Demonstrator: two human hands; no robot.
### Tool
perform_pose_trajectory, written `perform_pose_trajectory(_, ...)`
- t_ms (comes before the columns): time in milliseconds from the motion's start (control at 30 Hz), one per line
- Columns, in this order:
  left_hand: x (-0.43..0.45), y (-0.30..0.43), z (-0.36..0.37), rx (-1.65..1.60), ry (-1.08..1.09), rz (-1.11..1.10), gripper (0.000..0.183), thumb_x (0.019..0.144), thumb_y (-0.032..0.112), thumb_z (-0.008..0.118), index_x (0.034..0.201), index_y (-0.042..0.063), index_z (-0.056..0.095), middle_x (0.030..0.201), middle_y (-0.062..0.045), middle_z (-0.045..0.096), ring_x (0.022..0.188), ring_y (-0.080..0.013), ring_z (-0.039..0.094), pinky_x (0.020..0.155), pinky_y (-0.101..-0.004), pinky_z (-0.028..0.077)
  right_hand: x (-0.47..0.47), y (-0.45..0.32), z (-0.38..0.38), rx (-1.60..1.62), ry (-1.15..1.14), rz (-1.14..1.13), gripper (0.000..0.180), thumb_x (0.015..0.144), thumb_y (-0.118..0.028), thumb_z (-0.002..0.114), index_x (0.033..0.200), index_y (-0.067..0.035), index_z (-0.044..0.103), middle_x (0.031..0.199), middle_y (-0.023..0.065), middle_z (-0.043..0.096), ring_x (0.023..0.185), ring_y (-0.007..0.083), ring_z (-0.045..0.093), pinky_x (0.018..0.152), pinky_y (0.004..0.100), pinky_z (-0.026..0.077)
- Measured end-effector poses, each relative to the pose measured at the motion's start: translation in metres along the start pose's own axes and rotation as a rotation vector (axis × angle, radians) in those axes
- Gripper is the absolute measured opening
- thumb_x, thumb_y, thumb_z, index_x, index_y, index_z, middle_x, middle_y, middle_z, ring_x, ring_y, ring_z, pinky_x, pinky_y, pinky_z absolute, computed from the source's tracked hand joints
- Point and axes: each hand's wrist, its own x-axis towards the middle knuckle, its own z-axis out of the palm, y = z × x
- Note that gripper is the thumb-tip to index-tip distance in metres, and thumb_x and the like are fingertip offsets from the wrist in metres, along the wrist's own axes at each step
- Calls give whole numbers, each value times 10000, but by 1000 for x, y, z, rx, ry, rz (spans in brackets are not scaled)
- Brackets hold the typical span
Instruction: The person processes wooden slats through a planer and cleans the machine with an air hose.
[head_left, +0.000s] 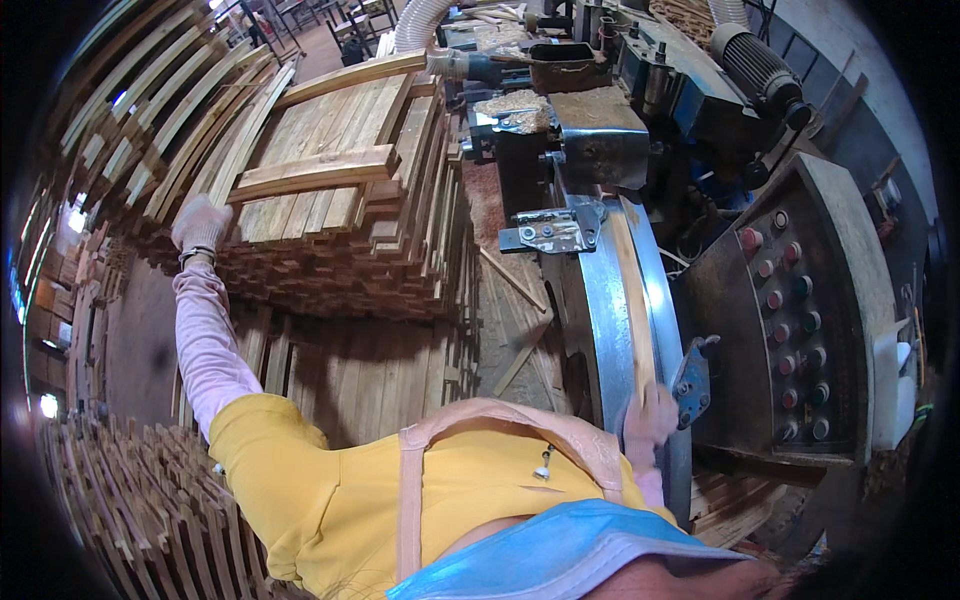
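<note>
My left hand (201, 223), in a light knit glove, is on the near end of a long wooden strip (251, 131) at the left edge of a tall lumber stack (300, 199). Its fingers look curled round the strip's end. At the right, my right hand (651, 414), also gloved, grips the near end of another wooden strip (634, 300). That strip lies lengthwise on the steel infeed table (604, 322) of a woodworking machine, its far end near the machine's metal hood (604, 154). A metal guide bracket (555, 229) sits over the table's left edge.
A control panel with buttons (795, 322) stands right of the table, beside a blue bracket (694, 382). Wood offcuts (517, 281) lie on the floor between stack and machine. More stacked strips (150, 495) stand at lower left. Behind are a ribbed hose (420, 26) and an electric motor (757, 64).
</note>
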Motion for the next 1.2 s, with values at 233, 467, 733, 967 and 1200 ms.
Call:
perform_pose_trajectory(233,-97,9,9,-1477,-301,-66,273,946,313,674,868,56,721,681,5,605,540,-82,532,463,-269,379,151,-38,81,24,58,-127,440,848,-281,755,1273,-179,704,1135,82,714,1115,309,627,945,445,515)
perform_pose_trajectory(467,-271,205,14,-2110,-298,79,363,864,284,777,1105,28,687,929,-91,729,738,-153,666,661,-308,561,212,-151,48,893,-394,-99,739,937,-372,745,1533,-55,445,1406,184,599,1299,311,577,1092,404,475)
perform_pose_trajectory(733,-409,331,46,-974,-656,1446,644,874,328,752,1424,51,566,1515,-195,523,1335,-356,579,1116,-446,497,105,-149,-71,1044,-474,161,997,855,-262,837,1643,-32,273,1595,243,473,1456,309,502,1163,378,420)
perform_pose_trajectory(967,-424,318,93,-764,-723,1415,731,848,389,745,1478,71,555,1506,-189,565,1292,-378,618,1117,-433,497,-64,-7,-78,66,-427,402,786,809,-286,806,1519,-119,512,1100,202,707,1099,408,656,902,548,519)
perform_pose_trajectory(1200,-348,244,84,-867,-630,1066,623,906,337,735,1443,52,601,1415,-197,649,1307,-335,628,1128,-394,490,33,-14,51,-57,73,254,773,920,-408,740,1583,-141,447,1237,181,669,1182,388,599,1031,506,464)
